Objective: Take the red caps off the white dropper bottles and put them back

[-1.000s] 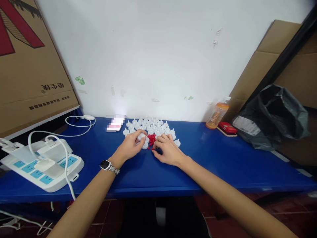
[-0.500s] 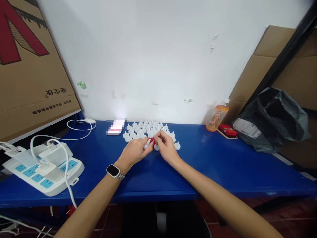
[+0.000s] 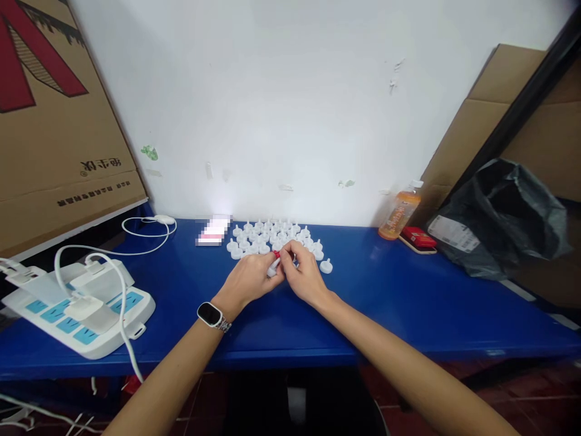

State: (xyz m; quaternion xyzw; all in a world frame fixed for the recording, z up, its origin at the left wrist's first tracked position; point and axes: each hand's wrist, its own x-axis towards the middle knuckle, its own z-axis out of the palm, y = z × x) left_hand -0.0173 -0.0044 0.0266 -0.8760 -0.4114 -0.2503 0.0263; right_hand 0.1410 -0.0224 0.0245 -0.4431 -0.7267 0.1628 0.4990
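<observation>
Close together above the table, my two hands meet at their fingertips. My left hand (image 3: 252, 275) is closed on a small white plastic piece with a narrow spout (image 3: 273, 267), partly covered by the fingers. My right hand (image 3: 302, 269) pinches at a small red piece (image 3: 276, 254) by the white spout; its shape is mostly hidden. Behind the hands stand many similar white spouted pieces (image 3: 258, 233), packed in a group. One white spouted piece (image 3: 326, 265) sits apart, just right of my right hand.
On the blue table (image 3: 385, 303), a white power strip (image 3: 104, 348) with plugs and cables lies at left. A blurred bright object (image 3: 214, 231) lies near the wall. At right are an orange drink bottle (image 3: 400, 215), a red box (image 3: 418, 237) and a dark plastic bag (image 3: 497, 242).
My hands have drawn closer together, with the right fingers shifted slightly left. Less of the red piece shows between them now. The white piece remains in my left hand.
</observation>
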